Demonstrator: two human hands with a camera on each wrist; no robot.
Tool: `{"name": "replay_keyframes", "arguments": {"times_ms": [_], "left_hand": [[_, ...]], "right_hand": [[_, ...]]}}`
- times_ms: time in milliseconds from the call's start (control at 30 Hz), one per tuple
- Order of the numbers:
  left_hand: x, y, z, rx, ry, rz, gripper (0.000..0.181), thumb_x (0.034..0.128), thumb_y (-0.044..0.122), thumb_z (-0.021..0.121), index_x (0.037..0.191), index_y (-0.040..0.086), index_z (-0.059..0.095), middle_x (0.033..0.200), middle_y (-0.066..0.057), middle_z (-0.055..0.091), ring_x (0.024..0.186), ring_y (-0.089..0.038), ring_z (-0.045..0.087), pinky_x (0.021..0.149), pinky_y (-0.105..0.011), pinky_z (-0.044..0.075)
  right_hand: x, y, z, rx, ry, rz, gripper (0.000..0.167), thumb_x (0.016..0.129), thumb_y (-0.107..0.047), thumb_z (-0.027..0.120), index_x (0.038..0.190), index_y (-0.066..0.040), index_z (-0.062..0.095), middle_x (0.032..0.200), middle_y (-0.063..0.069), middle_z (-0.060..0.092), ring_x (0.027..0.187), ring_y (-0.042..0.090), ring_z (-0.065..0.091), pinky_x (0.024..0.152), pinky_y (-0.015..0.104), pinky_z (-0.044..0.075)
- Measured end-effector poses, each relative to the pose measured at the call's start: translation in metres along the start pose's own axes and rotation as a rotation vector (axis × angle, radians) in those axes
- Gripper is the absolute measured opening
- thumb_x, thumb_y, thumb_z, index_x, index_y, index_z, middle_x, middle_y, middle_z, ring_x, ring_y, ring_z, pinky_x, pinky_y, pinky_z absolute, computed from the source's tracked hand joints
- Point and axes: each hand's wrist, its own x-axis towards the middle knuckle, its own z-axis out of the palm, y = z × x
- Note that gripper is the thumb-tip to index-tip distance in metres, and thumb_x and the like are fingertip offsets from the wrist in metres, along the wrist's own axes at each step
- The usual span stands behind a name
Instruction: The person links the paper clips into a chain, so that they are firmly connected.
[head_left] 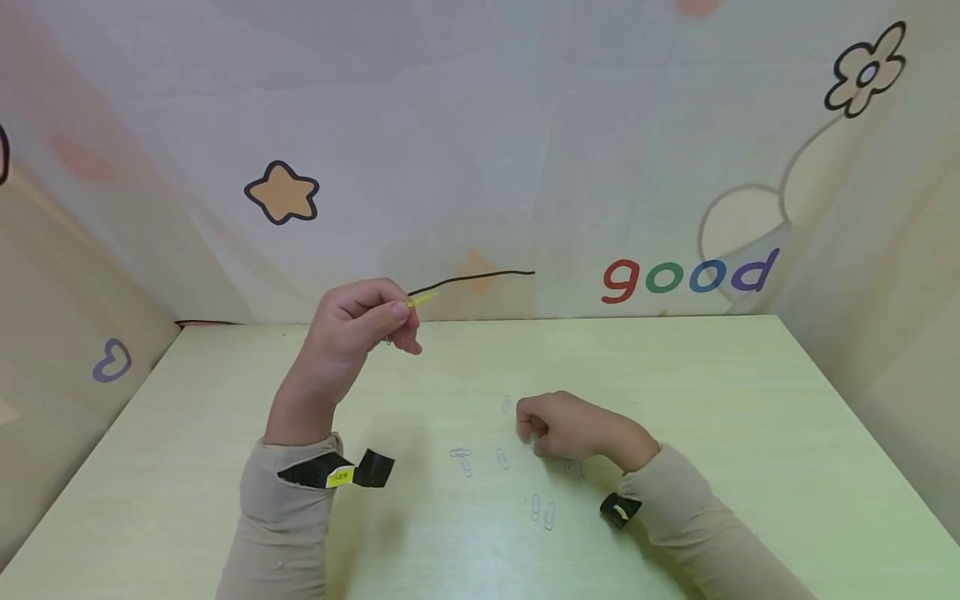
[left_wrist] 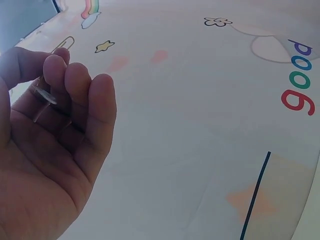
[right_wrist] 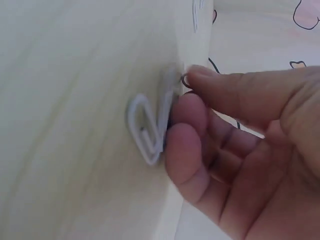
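Raised near the back edge, the left hand (head_left: 348,333) pinches a yellow paper clip (head_left: 423,298) between thumb and index finger. In the left wrist view a clip (left_wrist: 65,44) sticks out past the fingertips of that hand (left_wrist: 60,135), and a metallic piece (left_wrist: 45,95) shows inside its curled fingers. Low over the table, the right hand (head_left: 573,425) has its fingers curled. In the right wrist view the thumb and index finger of this hand (right_wrist: 235,130) pinch a small wire loop (right_wrist: 185,80), beside a pale clip (right_wrist: 144,130) on the table.
Several pale paper clips lie on the table (head_left: 675,375), among them one by the middle (head_left: 502,457), a pair to its left (head_left: 461,454) and two nearer the front (head_left: 550,516). A printed cloth backdrop (head_left: 450,150) stands behind and at both sides.
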Motion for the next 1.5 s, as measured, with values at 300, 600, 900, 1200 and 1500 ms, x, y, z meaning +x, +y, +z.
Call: {"name": "replay_keyframes", "arguments": {"times_ms": [300,600,900,1200,1500], "left_hand": [[0.002,-0.004,0.004,0.024,-0.043,-0.005,0.026,0.0945,-0.001,0.053,0.082,0.015,0.069,0.076,-0.001,0.061,0.065,-0.018,0.061,0.071,-0.037,0.058],[0.004,-0.005,0.015,0.074,-0.083,-0.08,0.023,0.0967,0.002,0.058,0.085,0.016,0.072,0.085,-0.002,0.065,0.068,-0.019,0.066,0.077,-0.037,0.055],[0.004,-0.004,0.034,0.29,-0.096,-0.107,0.013,0.0933,0.005,0.061,0.084,0.002,0.069,0.082,-0.004,0.063,0.067,-0.022,0.059,0.068,-0.031,0.048],[0.005,-0.002,0.058,0.401,-0.181,-0.023,0.018,0.0902,0.001,0.06,0.079,0.012,0.069,0.071,0.004,0.059,0.068,-0.019,0.055,0.064,-0.032,0.049],[0.005,-0.005,0.064,0.423,-0.172,0.016,0.019,0.0889,0.0,0.06,0.078,0.014,0.069,0.071,0.006,0.059,0.069,-0.016,0.056,0.069,-0.032,0.052]], "right_hand": [[-0.002,-0.004,-0.013,0.245,0.109,-0.019,0.014,0.093,0.002,0.067,0.085,-0.009,0.062,0.079,0.004,0.063,0.068,0.017,0.058,0.064,0.033,0.052],[-0.015,-0.029,-0.031,0.6,0.257,-0.1,0.006,0.094,0.0,0.067,0.098,0.004,0.066,0.084,0.015,0.065,0.067,0.025,0.063,0.066,0.036,0.058],[-0.033,-0.056,-0.04,0.835,0.438,-0.201,0.008,0.093,0.001,0.069,0.1,0.004,0.067,0.087,0.017,0.064,0.07,0.026,0.064,0.067,0.037,0.059],[-0.049,-0.077,-0.045,0.938,0.602,-0.375,0.01,0.092,0.009,0.065,0.1,0.007,0.059,0.088,0.015,0.062,0.071,0.023,0.064,0.067,0.035,0.059],[-0.055,-0.087,-0.044,0.877,0.78,-0.534,0.015,0.091,0.015,0.061,0.105,0.012,0.058,0.088,0.017,0.063,0.072,0.025,0.068,0.07,0.039,0.06]]}}
